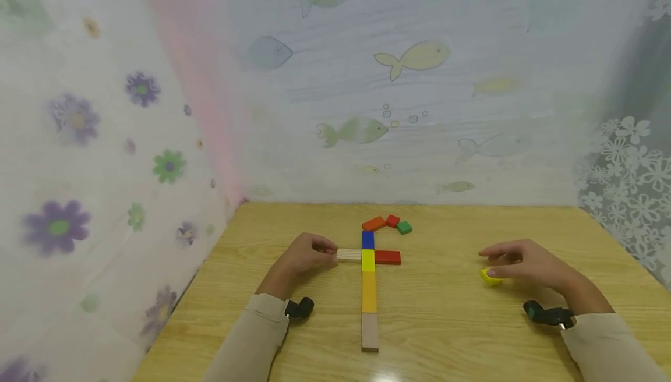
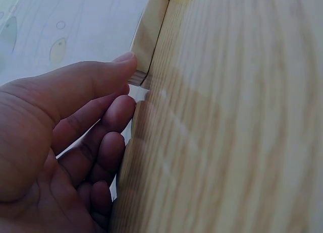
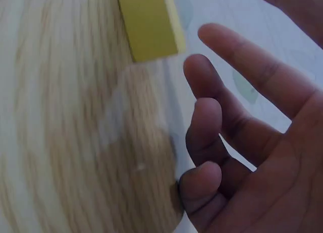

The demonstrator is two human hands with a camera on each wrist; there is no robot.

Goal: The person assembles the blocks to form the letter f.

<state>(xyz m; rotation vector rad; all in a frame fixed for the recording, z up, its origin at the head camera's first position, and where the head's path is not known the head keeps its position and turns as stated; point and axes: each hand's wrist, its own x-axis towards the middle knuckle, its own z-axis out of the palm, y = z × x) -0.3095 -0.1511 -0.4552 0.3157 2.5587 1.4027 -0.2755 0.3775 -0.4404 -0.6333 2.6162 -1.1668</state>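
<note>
My left hand [image 1: 309, 254] pinches the outer end of a plain wooden block [image 1: 349, 255] between thumb and fingers. In the left wrist view the thumb lies over the end of that block [image 2: 150, 34]. The block's other end meets a yellow block [image 1: 368, 260] in a column, with a red block [image 1: 388, 257] on the opposite side. Blue [image 1: 368, 240], orange-yellow [image 1: 369, 292] and pale brown [image 1: 369, 332] blocks continue the column. To the right, my right hand [image 1: 534, 262] hovers with spread fingers over a separate yellow block [image 1: 490, 278], its thumb overlapping it in the head view.
At the column's far end, an orange block [image 1: 374, 223], a small red block [image 1: 392, 220] and a green block [image 1: 404, 227] form a bent line. The wooden table [image 1: 445, 335] meets a wall with fish pictures [image 1: 356, 184] behind and a flowered wall [image 1: 105, 195] on the left.
</note>
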